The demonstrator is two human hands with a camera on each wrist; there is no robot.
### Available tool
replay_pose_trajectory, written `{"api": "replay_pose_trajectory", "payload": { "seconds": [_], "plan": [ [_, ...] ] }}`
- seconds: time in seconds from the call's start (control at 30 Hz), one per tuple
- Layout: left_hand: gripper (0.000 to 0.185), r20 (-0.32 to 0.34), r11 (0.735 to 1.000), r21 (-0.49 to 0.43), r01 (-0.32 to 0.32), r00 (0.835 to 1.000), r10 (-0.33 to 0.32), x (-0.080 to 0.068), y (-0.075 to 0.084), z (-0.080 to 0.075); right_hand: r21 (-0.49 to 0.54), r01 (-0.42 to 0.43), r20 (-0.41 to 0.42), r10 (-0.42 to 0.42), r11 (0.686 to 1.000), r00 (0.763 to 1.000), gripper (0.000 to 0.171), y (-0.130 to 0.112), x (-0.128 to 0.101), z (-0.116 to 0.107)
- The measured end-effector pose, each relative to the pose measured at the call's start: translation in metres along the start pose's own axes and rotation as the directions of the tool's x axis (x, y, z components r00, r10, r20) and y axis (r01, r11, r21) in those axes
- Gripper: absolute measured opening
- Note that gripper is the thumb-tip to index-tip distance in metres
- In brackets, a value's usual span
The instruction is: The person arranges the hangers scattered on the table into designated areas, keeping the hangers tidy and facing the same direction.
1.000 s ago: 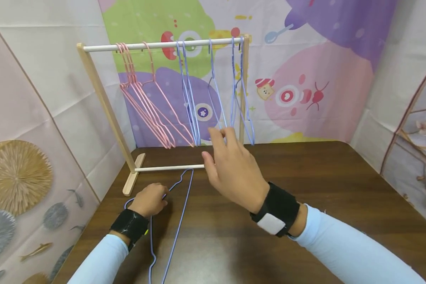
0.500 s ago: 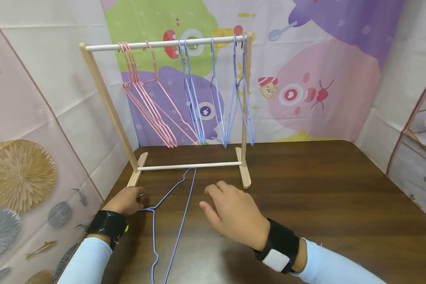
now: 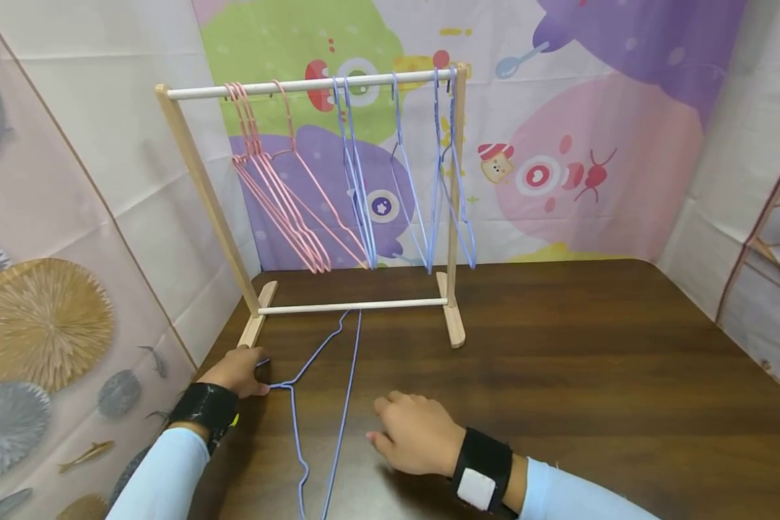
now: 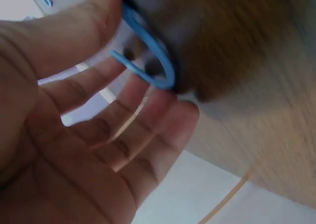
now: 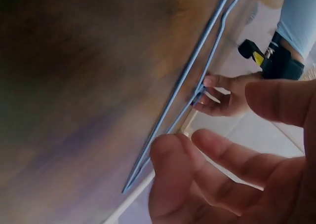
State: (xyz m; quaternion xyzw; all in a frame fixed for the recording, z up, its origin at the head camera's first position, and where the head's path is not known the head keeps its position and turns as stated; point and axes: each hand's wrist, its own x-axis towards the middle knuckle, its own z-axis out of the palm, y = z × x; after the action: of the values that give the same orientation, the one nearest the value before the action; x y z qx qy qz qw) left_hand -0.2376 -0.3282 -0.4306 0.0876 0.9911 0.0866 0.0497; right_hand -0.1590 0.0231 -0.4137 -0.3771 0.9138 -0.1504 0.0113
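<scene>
A blue wire hanger (image 3: pixel 297 427) lies on the table, its hook end to the left and one tip at the rack's low bar. My left hand (image 3: pixel 237 372) is at the hook (image 4: pixel 155 49); thumb and fingertips pinch it lightly from either side, the fingers only slightly bent. Seen from the right wrist, the left hand (image 5: pixel 229 95) meets the hanger (image 5: pixel 190 71) at its neck. To the right of the hanger, my right hand (image 3: pixel 419 433) hovers low over the table, fingers loosely curled and holding nothing.
Behind the hands stands a wooden rack (image 3: pixel 211 195) with a white top rail (image 3: pixel 201 92). Several pink hangers (image 3: pixel 279 195) hang on its left half, several blue hangers (image 3: pixel 399 144) on its right. Patterned cloth walls (image 3: pixel 624 144) enclose the brown table (image 3: pixel 591 375).
My left hand has moved left from across the hanger to its hook. My right hand has come down from near the hanging blue hangers to low over the table. The lying hanger has shifted slightly.
</scene>
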Motion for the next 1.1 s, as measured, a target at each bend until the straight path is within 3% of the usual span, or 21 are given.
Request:
{"api": "replay_pose_trajectory", "payload": {
  "seconds": [0.13,0.43,0.53,0.8,0.97,1.1],
  "plan": [
    [0.053,0.037,1.0,-0.016,-0.015,0.999,0.016,0.004,0.001,-0.002,-0.033,0.015,0.04,-0.014,0.999,0.999,0.025,-0.001,0.0,0.003],
    [0.063,0.137,0.97,-0.242,0.006,0.99,0.028,0.0,0.01,0.002,-0.107,0.018,0.157,-0.002,0.994,0.988,0.034,-0.007,0.0,0.013],
    [0.066,0.159,0.961,-0.277,0.011,0.987,0.035,-0.002,0.015,0.005,-0.117,0.021,0.174,0.0,0.993,0.985,0.034,-0.005,-0.003,0.015],
    [0.067,0.167,0.974,-0.226,-0.018,0.984,0.057,-0.008,0.038,0.009,-0.142,0.045,0.19,-0.018,0.989,0.982,0.053,0.01,-0.017,0.013],
    [0.066,0.169,0.984,-0.173,-0.047,0.983,0.077,-0.014,0.061,0.014,-0.144,0.107,0.176,-0.081,0.984,0.981,0.054,0.02,-0.041,0.009],
    [0.065,0.16,0.988,-0.135,-0.077,0.982,0.098,-0.019,0.079,0.017,-0.217,0.147,0.169,-0.111,0.965,0.979,0.058,0.03,-0.062,0.008]
  ]
}}
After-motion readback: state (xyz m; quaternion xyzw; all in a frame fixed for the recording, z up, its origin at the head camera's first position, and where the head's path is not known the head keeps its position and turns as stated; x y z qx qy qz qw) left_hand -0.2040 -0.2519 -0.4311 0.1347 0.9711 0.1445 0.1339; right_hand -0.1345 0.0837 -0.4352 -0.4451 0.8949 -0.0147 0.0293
